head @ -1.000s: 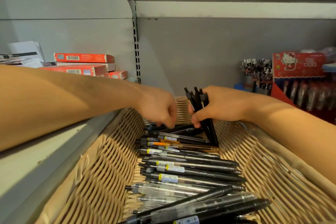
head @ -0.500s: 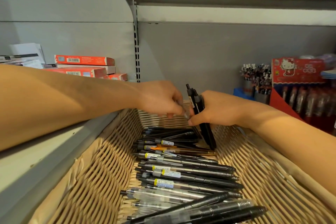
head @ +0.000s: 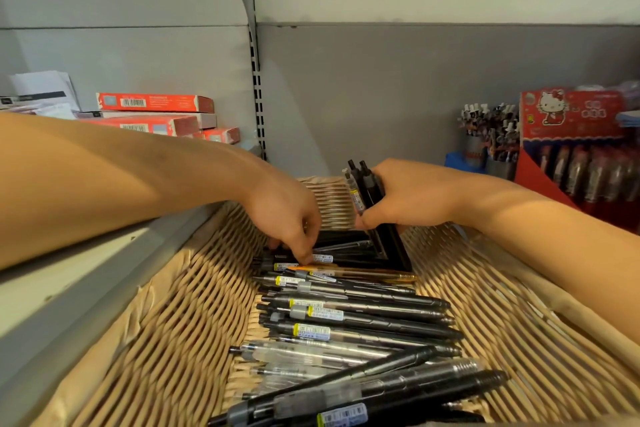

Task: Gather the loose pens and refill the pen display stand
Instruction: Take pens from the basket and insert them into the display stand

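A wicker basket [head: 166, 322] holds several loose pens [head: 360, 317], mostly black and clear, lying across its floor. My right hand [head: 412, 198] is shut on a bundle of black pens [head: 367, 191], held upright at the basket's far end. My left hand [head: 287, 218] reaches down to the far pens, fingertips pinching at a pen with a barcode label [head: 320, 257]; whether it has lifted it is unclear. An orange pen [head: 374, 274] lies just in front of the fingers.
A grey shelf edge [head: 69, 305] runs along the left under my forearm. Red boxes [head: 156, 102] are stacked at back left. At back right stand pen cups [head: 488, 139] and a red cartoon-cat pen display box [head: 575, 128]. A shelf hangs overhead.
My left hand rose to the bundle in my right hand, then dropped back down onto the far pens. The bundle in my right hand stayed upright.
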Tool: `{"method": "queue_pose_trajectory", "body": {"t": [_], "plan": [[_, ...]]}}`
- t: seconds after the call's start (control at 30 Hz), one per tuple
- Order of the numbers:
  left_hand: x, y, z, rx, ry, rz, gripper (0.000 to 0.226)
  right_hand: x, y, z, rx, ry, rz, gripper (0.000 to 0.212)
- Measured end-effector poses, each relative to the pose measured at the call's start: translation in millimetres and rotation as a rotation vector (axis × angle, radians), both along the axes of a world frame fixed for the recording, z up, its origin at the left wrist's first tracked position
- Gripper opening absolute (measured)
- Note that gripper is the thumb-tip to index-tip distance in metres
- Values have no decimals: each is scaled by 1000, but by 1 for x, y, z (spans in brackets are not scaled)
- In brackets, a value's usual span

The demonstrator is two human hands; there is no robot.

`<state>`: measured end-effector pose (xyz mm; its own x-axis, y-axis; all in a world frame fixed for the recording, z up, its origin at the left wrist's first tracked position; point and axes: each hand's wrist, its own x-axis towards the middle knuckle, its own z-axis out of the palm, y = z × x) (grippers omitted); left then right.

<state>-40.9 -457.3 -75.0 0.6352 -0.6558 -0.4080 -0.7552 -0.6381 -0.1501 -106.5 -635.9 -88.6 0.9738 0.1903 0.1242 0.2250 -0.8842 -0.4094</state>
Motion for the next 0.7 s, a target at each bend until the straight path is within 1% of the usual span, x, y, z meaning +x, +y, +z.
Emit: {"method": "queue_pose_trajectory", "body": {"t": [0.1,0.17,0.23,0.3,0.37,0.47,0.53,0.6,0.7], "plan": [[0,-3,-1,9,-16,-29,10,1,1,0,-10,16,15,20],[0,-4,-2,23,-25,-42,8,1,2,0,-14,21,9,23],[-1,-4,-1,14,-12,-45,8,0,2,0,-26,18,5,20],[0,-2,1,-43,-7,-51,7,-1,2,2,-5,21,7,16],[3,0,5,-195,13,-19,6,-2,1,2,50,26,5,13],[5,-2,11,-607,101,74,4,-4,0,2,86,19,0,12],[4,-5,13,-839,133,88,5,-4,1,2,107,7,-24,12],[2,-7,12,-959,195,72,6,-5,2,3,105,7,-21,14],[0,-4,13,-1051,349,50,6,-8,3,4,79,-19,-24,13]]}}
